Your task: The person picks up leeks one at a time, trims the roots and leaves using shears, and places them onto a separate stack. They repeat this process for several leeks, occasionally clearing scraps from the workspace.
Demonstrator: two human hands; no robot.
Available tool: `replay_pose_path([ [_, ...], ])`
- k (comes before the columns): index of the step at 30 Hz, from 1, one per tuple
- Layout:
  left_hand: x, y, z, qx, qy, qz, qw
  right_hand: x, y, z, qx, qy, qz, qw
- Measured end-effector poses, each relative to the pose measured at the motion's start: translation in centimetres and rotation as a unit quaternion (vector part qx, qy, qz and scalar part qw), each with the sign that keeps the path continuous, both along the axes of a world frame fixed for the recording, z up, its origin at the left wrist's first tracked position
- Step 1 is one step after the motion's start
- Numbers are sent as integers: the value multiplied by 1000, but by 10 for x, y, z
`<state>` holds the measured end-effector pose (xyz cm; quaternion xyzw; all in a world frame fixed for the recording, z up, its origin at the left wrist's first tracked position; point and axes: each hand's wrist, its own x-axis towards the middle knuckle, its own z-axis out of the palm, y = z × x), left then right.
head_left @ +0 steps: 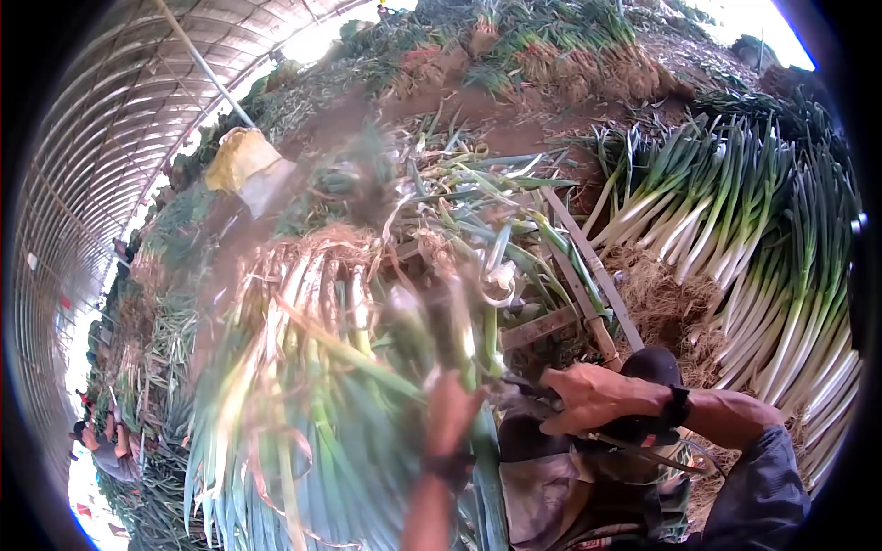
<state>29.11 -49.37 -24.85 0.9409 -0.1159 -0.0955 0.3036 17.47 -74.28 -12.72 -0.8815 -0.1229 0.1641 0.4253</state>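
Observation:
My left hand (450,409) is smeared by motion, its fingers looking curled around a green onion. That green onion (466,335) has its white shank above the hand and its leaves below. Close beside it, my right hand (597,395) is closed on a dark hose nozzle (528,386), whose tip points left toward the stalk. A thin hose (657,456) runs below my right wrist. To the left of my hands lies a big heap of green onions (322,303), roots up and long leaves hanging toward me.
Wooden slats (588,266) form a frame beyond my hands. Peeled green onions (735,211) lie in rows at right, near a pile of root trimmings (666,298). A yellow and white sack (248,170) stands at back left. Another person (110,450) is at far left.

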Motion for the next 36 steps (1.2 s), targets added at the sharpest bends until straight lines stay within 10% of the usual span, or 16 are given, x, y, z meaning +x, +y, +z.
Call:
replay_pose_path([
  [33,-4,-23,-15,82,46,73,993,120,19,-18,-199,-25,-71,977],
  [36,15,13,-65,73,-109,-82,988,101,11,-3,-171,11,-88,981],
])
